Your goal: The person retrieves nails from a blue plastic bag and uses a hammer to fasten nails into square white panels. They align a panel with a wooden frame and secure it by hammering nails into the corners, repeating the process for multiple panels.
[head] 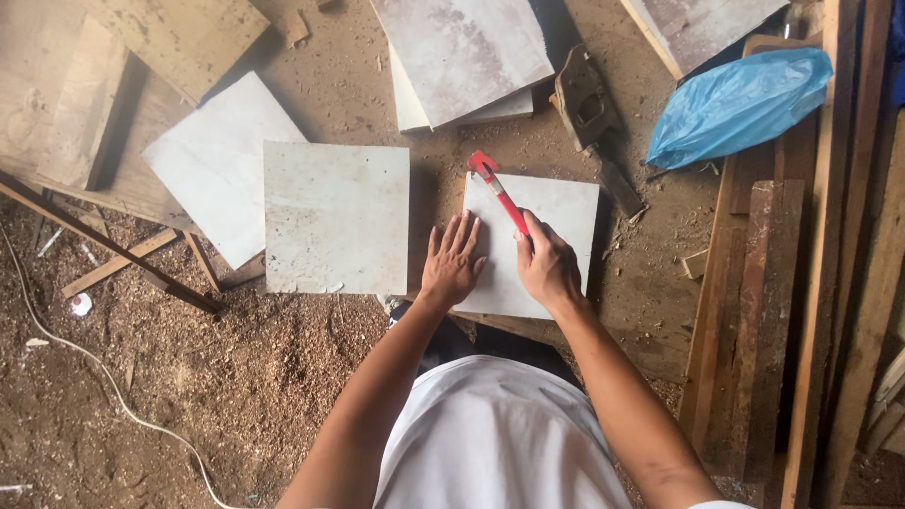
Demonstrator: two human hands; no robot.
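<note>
On the dusty floor point(311, 85) right in front of your knees, you are working on a pale square tile point(556, 212) with a red-handled cutter point(500, 193). The tile is lying flat, its near edge hidden under your wrists, its far edge pointing toward the stacked tiles point(462, 57) beyond. Your right hand point(547, 264) is gripping the lower end of the cutter, fingers curled tight around the handle, while the red head is sitting at the tile's far left corner, just over the edge. Your left hand point(452, 259) is pressing down on the tile's left edge, fingers spread and flat, palm bearing on the surface.

Judging by the tool's place at the far edge, you are setting up or just beginning a scoring stroke toward yourself. The next move is calling for steady downward pressure and one straight pull along the left side, with your left hand holding the tile from sliding and your fingertips keeping clear of the line.

Just left of this tile, another square tile point(335, 217) is lying flat, overlapping a third tile point(212, 155). Beyond the right corner a wooden hand plane point(586, 104) is resting beside a blue plastic bag point(740, 104), and wooden planks point(754, 311) are running along the right. Sawdust point(255, 368) is covering the floor at your left.
</note>
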